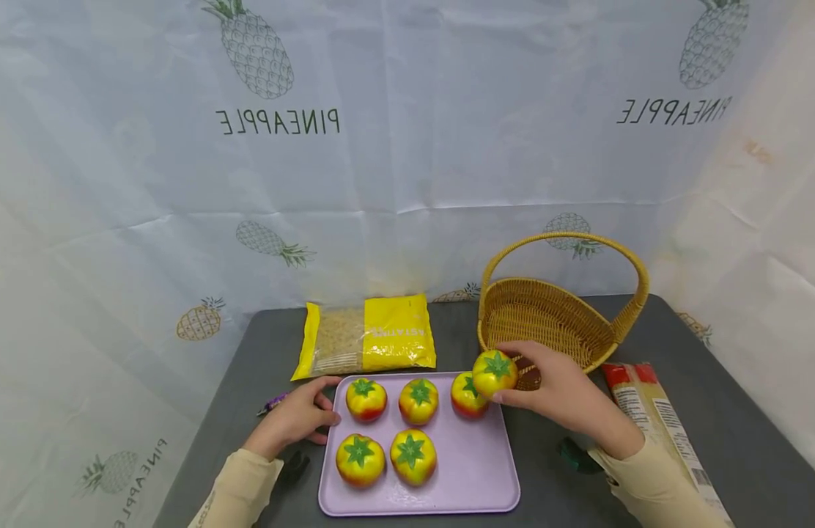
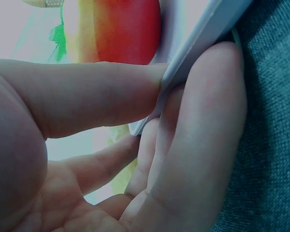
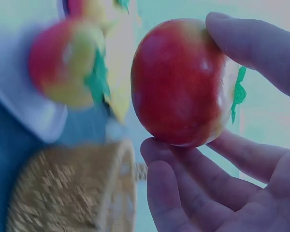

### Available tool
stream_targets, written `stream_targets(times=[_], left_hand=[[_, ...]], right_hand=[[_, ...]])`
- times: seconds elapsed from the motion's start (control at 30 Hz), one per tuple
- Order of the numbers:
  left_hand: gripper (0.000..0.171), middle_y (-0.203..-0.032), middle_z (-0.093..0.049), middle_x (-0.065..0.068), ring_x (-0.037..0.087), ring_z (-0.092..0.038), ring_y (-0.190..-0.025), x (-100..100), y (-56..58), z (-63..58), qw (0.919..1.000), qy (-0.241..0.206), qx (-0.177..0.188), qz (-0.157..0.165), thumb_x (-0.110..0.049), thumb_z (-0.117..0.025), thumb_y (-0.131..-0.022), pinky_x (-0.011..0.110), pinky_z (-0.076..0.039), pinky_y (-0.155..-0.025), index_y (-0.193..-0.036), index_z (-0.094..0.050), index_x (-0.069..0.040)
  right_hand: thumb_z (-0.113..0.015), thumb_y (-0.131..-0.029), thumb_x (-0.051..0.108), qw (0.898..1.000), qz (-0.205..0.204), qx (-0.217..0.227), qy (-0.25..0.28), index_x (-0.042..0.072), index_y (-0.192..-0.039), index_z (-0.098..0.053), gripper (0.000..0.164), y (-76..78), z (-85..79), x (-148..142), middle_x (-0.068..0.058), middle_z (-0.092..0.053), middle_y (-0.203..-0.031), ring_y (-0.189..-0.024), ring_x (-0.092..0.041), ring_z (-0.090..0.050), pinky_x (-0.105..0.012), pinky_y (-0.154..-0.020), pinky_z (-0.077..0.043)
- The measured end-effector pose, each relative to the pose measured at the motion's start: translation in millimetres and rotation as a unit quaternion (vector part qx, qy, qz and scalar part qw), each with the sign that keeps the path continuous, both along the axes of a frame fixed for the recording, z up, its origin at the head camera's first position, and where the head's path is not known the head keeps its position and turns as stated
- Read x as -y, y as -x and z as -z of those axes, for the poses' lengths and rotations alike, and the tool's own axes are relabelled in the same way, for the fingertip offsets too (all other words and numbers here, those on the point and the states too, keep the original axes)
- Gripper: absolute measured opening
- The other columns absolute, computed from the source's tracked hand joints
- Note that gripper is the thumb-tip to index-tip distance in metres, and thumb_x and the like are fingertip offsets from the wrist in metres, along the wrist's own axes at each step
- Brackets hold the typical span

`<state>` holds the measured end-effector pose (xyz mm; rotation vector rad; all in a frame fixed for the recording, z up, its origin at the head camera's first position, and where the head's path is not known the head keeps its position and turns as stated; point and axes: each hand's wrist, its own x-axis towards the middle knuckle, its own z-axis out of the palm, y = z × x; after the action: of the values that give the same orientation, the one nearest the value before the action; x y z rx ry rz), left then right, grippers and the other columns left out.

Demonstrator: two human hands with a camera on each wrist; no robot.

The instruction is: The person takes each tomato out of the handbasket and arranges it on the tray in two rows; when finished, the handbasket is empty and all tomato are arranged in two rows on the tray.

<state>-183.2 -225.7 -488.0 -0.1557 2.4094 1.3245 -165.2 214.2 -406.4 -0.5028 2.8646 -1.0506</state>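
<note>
A lavender tray (image 1: 470, 469) carries several yellow-and-red, tomato-like fruits (image 1: 413, 457) with green star-shaped tops, in two rows. My left hand (image 1: 295, 414) grips the tray's left rim, the thumb on the inner side and the fingers around the outside, as the left wrist view shows. Above the tray's far right corner my right hand (image 1: 555, 385) holds another tomato-like fruit (image 3: 176, 87) between thumb and fingertips. In the head view this fruit overlaps the one at the back right of the tray. Just beyond the right hand is a wicker basket (image 1: 513, 315), its near side partly hidden by the hand.
A yellow pasta bag (image 1: 397, 337) lies behind the tray. At the right a long packet with a red end (image 1: 668, 422) rests on the dark table (image 1: 223, 447). Beside the left hand is a purple pen (image 1: 273, 402). A pineapple-print curtain (image 1: 394, 161) hangs behind the table.
</note>
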Motion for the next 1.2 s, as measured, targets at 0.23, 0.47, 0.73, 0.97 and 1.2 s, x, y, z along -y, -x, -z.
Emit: stream_targets(times=[0.23, 0.47, 0.73, 0.97, 1.2], left_hand=[[0.068, -0.100, -0.059, 0.014, 0.025, -0.068, -0.076, 1.4, -1.4, 1.1, 1.0000, -0.005, -0.003, 0.002, -0.005, -0.083, -0.090, 0.040, -0.068, -0.063, -0.152, -0.056, -0.014], [0.067, -0.101, -0.059, 0.013, 0.025, -0.066, -0.078, 0.3, -1.7, -0.7, 1.0000, 0.008, -0.001, -0.002, -0.006, -0.083, -0.091, 0.039, -0.068, -0.064, -0.152, -0.057, -0.014], [0.067, -0.101, -0.059, 0.013, 0.025, -0.067, -0.079, 0.0, -1.5, 0.3, 1.0000, 0.007, 0.003, -0.003, -0.006, -0.083, -0.091, 0.039, -0.068, -0.065, -0.152, -0.057, -0.014], [0.068, -0.101, -0.059, 0.013, 0.024, -0.068, -0.080, -0.8, -1.5, 0.5, 0.9999, 0.011, 0.002, -0.005, -0.005, -0.084, -0.090, 0.040, -0.068, -0.065, -0.152, -0.057, -0.015], [0.067, -0.100, -0.059, 0.013, 0.024, -0.067, -0.080, -0.5, -1.9, -2.2, 0.9999, 0.012, 0.000, -0.004, -0.005, -0.084, -0.090, 0.040, -0.068, -0.064, -0.151, -0.058, -0.015]], right_hand=[[-0.091, -0.085, 0.048, 0.999, -0.045, 0.018, 0.012, 0.019, -0.145, -0.063, 0.073, -29.3, 16.8, 19.6, 0.003, -0.069, -0.136, -0.108, -0.010, -0.068, -0.035, -0.090, -0.065], [-0.094, -0.081, 0.049, 0.997, -0.059, 0.054, 0.014, 0.023, -0.139, -0.064, 0.071, -43.7, 34.2, 29.3, 0.005, -0.069, -0.129, -0.105, -0.008, -0.066, -0.032, -0.086, -0.064], [-0.096, -0.079, 0.047, 0.993, -0.060, 0.100, 0.019, 0.023, -0.137, -0.064, 0.071, -49.0, 49.3, 33.2, 0.006, -0.070, -0.122, -0.103, -0.008, -0.065, -0.026, -0.080, -0.060], [-0.096, -0.079, 0.046, 0.992, -0.070, 0.100, 0.029, 0.023, -0.136, -0.064, 0.068, -53.0, 57.9, 33.3, 0.005, -0.069, -0.124, -0.102, -0.005, -0.064, -0.026, -0.080, -0.057], [-0.096, -0.079, 0.047, 0.992, -0.069, 0.100, 0.029, 0.024, -0.134, -0.064, 0.067, -52.6, 62.7, 34.7, 0.008, -0.068, -0.122, -0.101, -0.003, -0.062, -0.025, -0.080, -0.056]])
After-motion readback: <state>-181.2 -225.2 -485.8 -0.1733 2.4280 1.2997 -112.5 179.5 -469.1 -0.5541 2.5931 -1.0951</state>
